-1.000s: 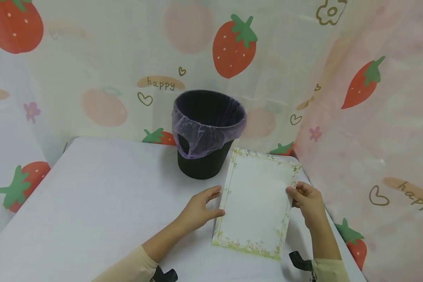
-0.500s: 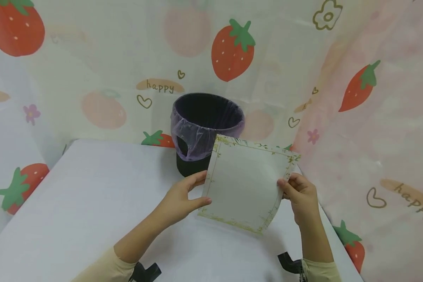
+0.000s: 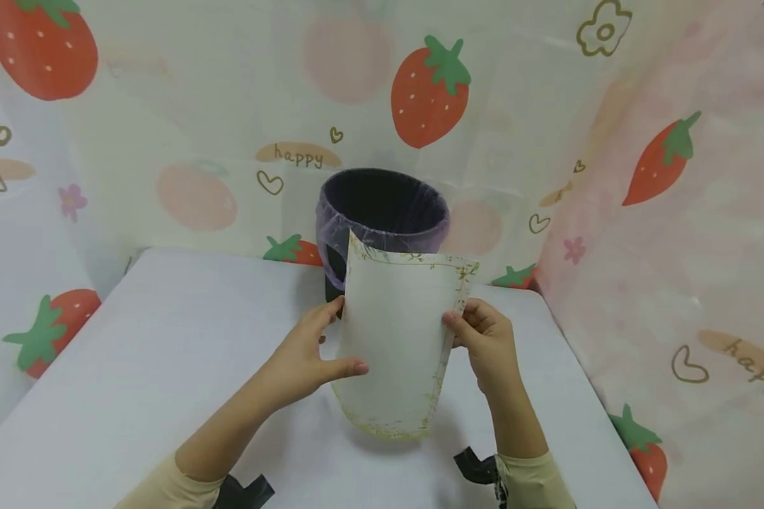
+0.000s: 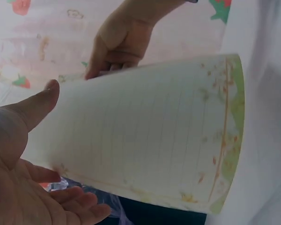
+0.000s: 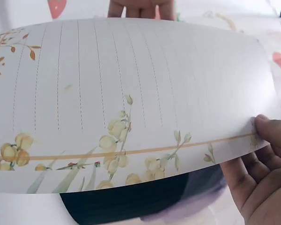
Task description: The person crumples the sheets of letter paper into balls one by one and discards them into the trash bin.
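Note:
A sheet of lined writing paper (image 3: 397, 339) with a floral border is held up above the table, bowed along its length. My right hand (image 3: 487, 339) pinches its right edge between thumb and curled fingers, as the right wrist view shows with the thumb (image 5: 269, 129) on the printed face. At the left edge, my left hand (image 3: 299, 357) is spread around the paper. Its thumb (image 4: 42, 103) reaches over the front without gripping, and its fingers (image 4: 82, 204) extend by the other edge. Whether they touch the sheet cannot be told.
Behind the paper stands a black waste bin (image 3: 335, 283) with a purple liner (image 3: 382, 240) folded over its rim. The white table (image 3: 184, 339) meets strawberry-print sheeting (image 3: 229, 85) at the back and sides. Black camera mounts (image 3: 474, 466) sit at both wrists.
The paper has risen from near the tabletop and shifted left in front of the bin, bending into a curve. Both hands moved left with it; the right hand keeps its pinch.

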`<move>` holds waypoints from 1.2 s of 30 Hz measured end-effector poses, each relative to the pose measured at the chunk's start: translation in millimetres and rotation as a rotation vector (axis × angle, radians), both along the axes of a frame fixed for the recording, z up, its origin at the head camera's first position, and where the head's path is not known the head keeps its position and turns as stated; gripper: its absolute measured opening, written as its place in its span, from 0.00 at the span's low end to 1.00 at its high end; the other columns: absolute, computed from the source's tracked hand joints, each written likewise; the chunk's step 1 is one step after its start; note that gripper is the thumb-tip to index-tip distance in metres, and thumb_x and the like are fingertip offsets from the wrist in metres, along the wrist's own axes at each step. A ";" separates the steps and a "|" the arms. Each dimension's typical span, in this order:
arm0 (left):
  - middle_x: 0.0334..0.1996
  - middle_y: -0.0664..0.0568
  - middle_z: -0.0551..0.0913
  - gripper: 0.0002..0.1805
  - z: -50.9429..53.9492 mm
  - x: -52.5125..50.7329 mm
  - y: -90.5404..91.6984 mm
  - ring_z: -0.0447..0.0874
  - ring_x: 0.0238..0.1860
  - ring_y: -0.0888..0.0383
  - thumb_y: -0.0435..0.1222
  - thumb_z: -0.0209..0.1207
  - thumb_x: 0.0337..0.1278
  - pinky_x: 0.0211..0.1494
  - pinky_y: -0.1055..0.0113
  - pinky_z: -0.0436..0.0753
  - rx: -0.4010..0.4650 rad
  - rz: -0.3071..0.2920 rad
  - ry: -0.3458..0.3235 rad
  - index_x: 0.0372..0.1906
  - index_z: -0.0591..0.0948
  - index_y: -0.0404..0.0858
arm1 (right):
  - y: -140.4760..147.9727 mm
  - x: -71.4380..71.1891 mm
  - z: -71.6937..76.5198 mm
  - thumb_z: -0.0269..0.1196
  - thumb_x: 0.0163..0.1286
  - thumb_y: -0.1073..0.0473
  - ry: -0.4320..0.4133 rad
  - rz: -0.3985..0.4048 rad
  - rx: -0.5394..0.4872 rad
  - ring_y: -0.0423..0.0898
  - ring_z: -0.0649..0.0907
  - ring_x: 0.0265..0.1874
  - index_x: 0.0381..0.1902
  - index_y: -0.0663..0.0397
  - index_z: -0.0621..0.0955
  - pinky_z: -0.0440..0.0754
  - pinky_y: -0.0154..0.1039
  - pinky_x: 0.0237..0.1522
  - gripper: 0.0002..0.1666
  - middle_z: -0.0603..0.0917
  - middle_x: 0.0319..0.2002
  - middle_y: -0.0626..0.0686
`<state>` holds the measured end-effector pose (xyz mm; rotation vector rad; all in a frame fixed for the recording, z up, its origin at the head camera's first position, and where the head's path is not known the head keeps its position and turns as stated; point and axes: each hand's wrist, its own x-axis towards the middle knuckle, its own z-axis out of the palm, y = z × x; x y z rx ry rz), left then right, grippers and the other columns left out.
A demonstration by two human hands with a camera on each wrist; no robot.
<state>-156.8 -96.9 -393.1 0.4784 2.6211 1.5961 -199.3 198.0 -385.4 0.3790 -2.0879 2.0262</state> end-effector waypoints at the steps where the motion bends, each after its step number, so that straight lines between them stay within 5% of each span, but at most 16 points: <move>1: 0.78 0.46 0.60 0.63 -0.3 -0.7 0.8 0.65 0.75 0.43 0.52 0.78 0.47 0.73 0.44 0.71 0.022 -0.002 -0.013 0.83 0.52 0.43 | -4.7 -0.4 -0.3 0.70 0.68 0.65 0.001 0.003 0.011 0.41 0.83 0.29 0.41 0.64 0.82 0.85 0.33 0.29 0.09 0.87 0.31 0.49; 8: 0.69 0.50 0.73 0.59 -0.5 -0.4 7.7 0.77 0.66 0.45 0.49 0.80 0.45 0.68 0.46 0.78 0.210 0.011 -0.072 0.81 0.57 0.51 | -32.4 -1.0 0.6 0.70 0.69 0.59 0.023 0.013 0.102 0.45 0.87 0.33 0.46 0.66 0.82 0.86 0.35 0.31 0.15 0.88 0.36 0.55; 15: 0.61 0.46 0.81 0.44 -3.6 -2.5 8.8 0.85 0.57 0.49 0.42 0.75 0.55 0.58 0.53 0.85 0.307 0.081 -0.060 0.73 0.65 0.42 | -49.9 2.8 -0.8 0.71 0.69 0.60 0.045 -0.072 0.166 0.47 0.86 0.37 0.59 0.56 0.80 0.86 0.34 0.36 0.23 0.85 0.43 0.56; 20: 0.61 0.47 0.81 0.40 -7.8 -5.8 5.3 0.84 0.57 0.49 0.41 0.75 0.55 0.57 0.54 0.86 0.396 0.141 -0.041 0.71 0.69 0.42 | -64.5 8.1 -7.5 0.73 0.64 0.65 0.277 -0.261 0.325 0.48 0.83 0.55 0.74 0.50 0.69 0.85 0.42 0.55 0.43 0.77 0.62 0.53; 23: 0.58 0.48 0.81 0.37 -8.2 -5.9 2.5 0.85 0.54 0.50 0.41 0.75 0.55 0.54 0.58 0.87 0.443 0.172 -0.021 0.68 0.72 0.43 | -74.7 12.5 -10.5 0.75 0.62 0.65 0.458 -0.307 0.460 0.51 0.75 0.67 0.76 0.56 0.67 0.78 0.48 0.66 0.47 0.70 0.70 0.57; 28: 0.56 0.46 0.83 0.32 -5.3 -4.9 1.4 0.86 0.53 0.50 0.40 0.75 0.56 0.52 0.63 0.87 0.556 0.161 -0.008 0.63 0.74 0.40 | -83.4 19.1 -13.5 0.76 0.62 0.58 0.524 -0.184 0.571 0.52 0.65 0.77 0.76 0.62 0.67 0.73 0.53 0.70 0.48 0.64 0.77 0.58; 31: 0.57 0.44 0.84 0.31 -4.5 -5.2 2.5 0.86 0.53 0.50 0.37 0.74 0.57 0.53 0.64 0.87 0.615 0.151 -0.017 0.63 0.74 0.38 | -84.3 21.5 -13.8 0.76 0.62 0.54 0.445 -0.050 0.558 0.50 0.65 0.77 0.76 0.59 0.68 0.72 0.55 0.71 0.48 0.66 0.78 0.54; 36: 0.55 0.42 0.86 0.28 -8.1 -5.6 5.6 0.87 0.51 0.52 0.34 0.73 0.57 0.54 0.63 0.87 0.650 0.122 -0.050 0.61 0.76 0.35 | -84.2 23.9 -14.9 0.74 0.64 0.54 0.329 0.083 0.485 0.47 0.80 0.65 0.68 0.51 0.77 0.80 0.51 0.64 0.35 0.82 0.64 0.49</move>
